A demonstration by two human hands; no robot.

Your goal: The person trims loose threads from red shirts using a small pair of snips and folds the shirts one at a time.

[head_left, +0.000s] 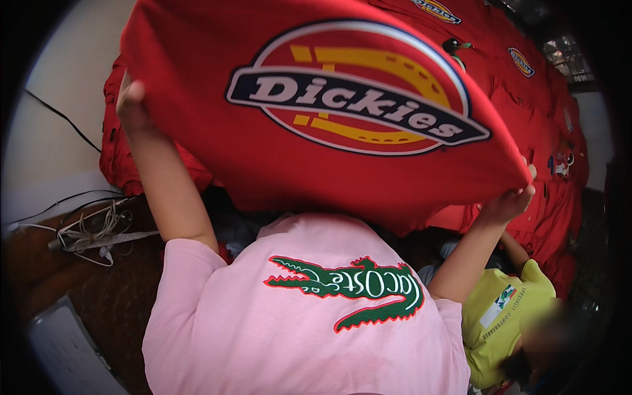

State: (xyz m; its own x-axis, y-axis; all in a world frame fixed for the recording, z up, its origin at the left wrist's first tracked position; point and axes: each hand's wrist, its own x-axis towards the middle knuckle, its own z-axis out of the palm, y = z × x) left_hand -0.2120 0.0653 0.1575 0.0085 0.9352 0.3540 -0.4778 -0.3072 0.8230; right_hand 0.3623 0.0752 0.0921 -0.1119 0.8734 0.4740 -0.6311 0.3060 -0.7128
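A large piece of red cloth [191, 112] with a big printed emblem in yellow, white and dark blue is stretched between my two hands. My left hand [132, 105] pinches it at the left edge, thumb in view and the other fingers behind the fabric. At the lower right corner my right hand [515, 199] grips the cloth between thumb and fingers. The cloth is raised and tilted, and its lower edge hangs over my chest. Whether it is a whole garment or a cut panel cannot be told.
More red cloth with similar emblems [520, 61] lies spread out behind. A small black object [451, 45] and little loose items [561, 164] rest on it. At the right is a person in a lime shirt [503, 322]. Tangled cables [92, 230] lie at the left, below a pale wall [59, 131].
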